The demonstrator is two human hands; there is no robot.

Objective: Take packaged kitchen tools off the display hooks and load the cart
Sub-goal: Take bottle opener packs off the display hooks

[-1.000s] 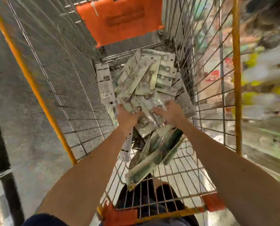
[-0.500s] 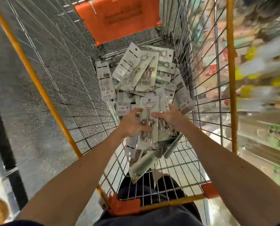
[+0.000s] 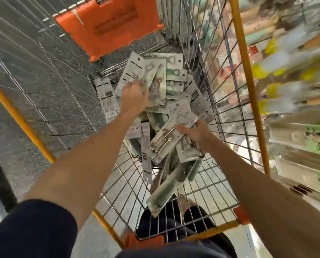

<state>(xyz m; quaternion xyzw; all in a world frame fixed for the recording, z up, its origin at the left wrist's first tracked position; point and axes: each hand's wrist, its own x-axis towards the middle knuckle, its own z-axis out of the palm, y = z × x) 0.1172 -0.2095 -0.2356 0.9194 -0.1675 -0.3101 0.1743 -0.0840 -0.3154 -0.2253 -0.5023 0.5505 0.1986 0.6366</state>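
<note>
Now, the wire cart (image 3: 249,90) walls you in on both sides, its orange flap (image 3: 107,25) at the far end and blurred shelves (image 3: 295,71) beyond its right wall. Your right hand (image 3: 196,132) pinches a carded tool packet (image 3: 166,140), thumb on top, just above the heap of packets (image 3: 174,75). Your left hand (image 3: 134,98) lies on the heap's far cards; whether it grips one, you cannot tell
</note>
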